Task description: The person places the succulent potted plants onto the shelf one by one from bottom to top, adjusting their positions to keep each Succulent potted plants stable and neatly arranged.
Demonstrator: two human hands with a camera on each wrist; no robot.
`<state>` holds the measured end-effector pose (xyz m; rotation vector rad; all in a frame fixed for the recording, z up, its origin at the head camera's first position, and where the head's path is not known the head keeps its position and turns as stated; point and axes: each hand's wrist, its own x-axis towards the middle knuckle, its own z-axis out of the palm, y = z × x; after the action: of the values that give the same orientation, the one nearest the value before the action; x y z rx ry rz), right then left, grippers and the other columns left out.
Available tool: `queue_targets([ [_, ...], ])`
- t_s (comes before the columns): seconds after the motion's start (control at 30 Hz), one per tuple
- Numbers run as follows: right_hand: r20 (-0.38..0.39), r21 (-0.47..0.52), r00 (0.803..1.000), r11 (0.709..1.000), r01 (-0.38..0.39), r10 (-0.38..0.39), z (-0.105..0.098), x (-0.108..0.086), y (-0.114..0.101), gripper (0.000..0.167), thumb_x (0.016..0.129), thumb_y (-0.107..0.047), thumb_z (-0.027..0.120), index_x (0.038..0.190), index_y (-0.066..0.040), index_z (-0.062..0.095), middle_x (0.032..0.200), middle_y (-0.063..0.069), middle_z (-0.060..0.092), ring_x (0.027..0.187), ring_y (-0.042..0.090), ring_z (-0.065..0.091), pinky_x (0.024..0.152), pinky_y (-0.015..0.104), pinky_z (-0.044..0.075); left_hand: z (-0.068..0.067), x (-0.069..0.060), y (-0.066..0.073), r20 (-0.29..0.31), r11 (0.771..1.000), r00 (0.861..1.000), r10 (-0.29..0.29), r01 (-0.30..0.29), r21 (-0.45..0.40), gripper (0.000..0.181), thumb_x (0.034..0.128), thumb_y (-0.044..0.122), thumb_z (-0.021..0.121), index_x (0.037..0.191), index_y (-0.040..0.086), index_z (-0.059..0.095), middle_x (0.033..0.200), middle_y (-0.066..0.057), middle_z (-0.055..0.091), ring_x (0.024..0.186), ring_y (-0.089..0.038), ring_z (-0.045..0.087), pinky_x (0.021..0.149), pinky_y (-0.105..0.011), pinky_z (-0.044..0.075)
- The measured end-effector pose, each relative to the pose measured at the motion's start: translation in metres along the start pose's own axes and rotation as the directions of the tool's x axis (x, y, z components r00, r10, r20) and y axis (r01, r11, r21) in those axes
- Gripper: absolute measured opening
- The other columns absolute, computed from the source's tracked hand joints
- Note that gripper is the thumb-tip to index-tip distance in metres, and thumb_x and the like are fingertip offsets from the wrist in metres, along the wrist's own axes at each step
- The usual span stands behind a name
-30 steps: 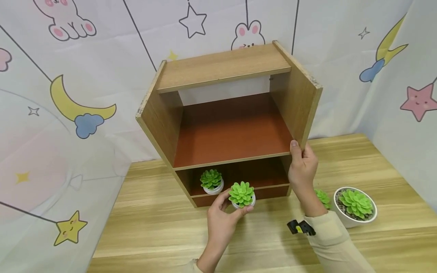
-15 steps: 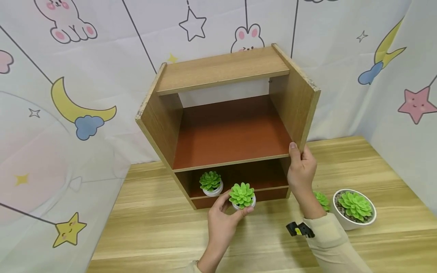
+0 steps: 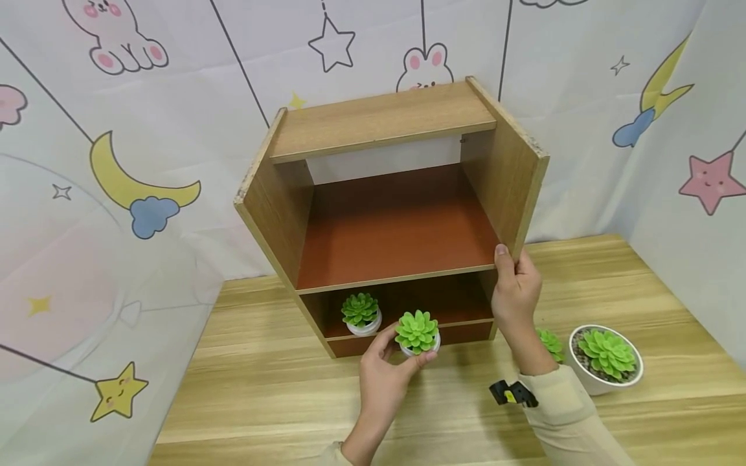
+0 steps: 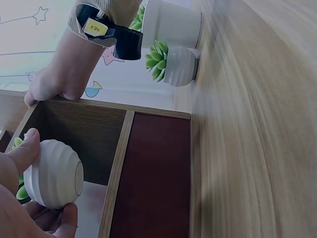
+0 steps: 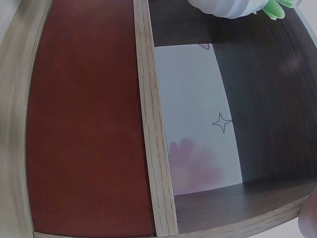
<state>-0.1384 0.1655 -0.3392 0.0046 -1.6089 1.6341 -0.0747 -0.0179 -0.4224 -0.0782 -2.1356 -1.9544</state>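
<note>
My left hand holds a small succulent in a white pot between thumb and fingers, in front of the lower compartment of a wooden shelf unit. In the left wrist view the white ribbed pot is lifted, its base off the shelf. A matching succulent stands at the left of the lower compartment. My right hand grips the front edge of the unit's right side panel, thumb inside. In the right wrist view a white pot shows only partly at the top.
On the table, right of the unit, stands a larger succulent in a white bowl-shaped pot. A smaller succulent beside it is partly hidden by my right forearm. A printed cloth hangs behind and at the sides.
My left hand has shifted very slightly to the right with the small succulent. My right hand keeps its grip on the side panel, and the view has tilted a little.
</note>
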Motion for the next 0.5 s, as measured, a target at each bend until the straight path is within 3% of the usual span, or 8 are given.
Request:
queue_targets([
  [0.27, -0.012, -0.014, 1.0, 1.0, -0.002, 0.002, -0.0004, -0.0001, 0.0019, 0.029, 0.097, -0.007, 0.053, 0.095, 0.02, 0.064, 0.079, -0.013, 0.061, 0.077, 0.009, 0.047, 0.07, 0.022, 0.038, 0.0019, 0.0012, 0.0004, 0.006, 1.0, 1.0, -0.003, 0.003, -0.021, 0.064, 0.0661, 0.022, 0.092, 0.123, 0.007, 0.067, 0.122, -0.004, 0.064, 0.11, -0.023, 0.062, 0.095, -0.04, 0.047],
  [0.5, -0.007, -0.006, 1.0, 1.0, 0.006, -0.006, 0.0, -0.0003, 0.0008, 0.028, 0.096, -0.006, 0.054, 0.094, 0.021, 0.063, 0.076, -0.012, 0.059, 0.075, 0.008, 0.046, 0.069, 0.023, 0.038, 0.0028, 0.0025, -0.0013, -0.001, 1.0, 1.0, 0.011, -0.011, -0.001, 0.064, 0.0655, 0.021, 0.093, 0.123, 0.006, 0.067, 0.12, -0.004, 0.065, 0.107, -0.02, 0.063, 0.092, -0.034, 0.049],
])
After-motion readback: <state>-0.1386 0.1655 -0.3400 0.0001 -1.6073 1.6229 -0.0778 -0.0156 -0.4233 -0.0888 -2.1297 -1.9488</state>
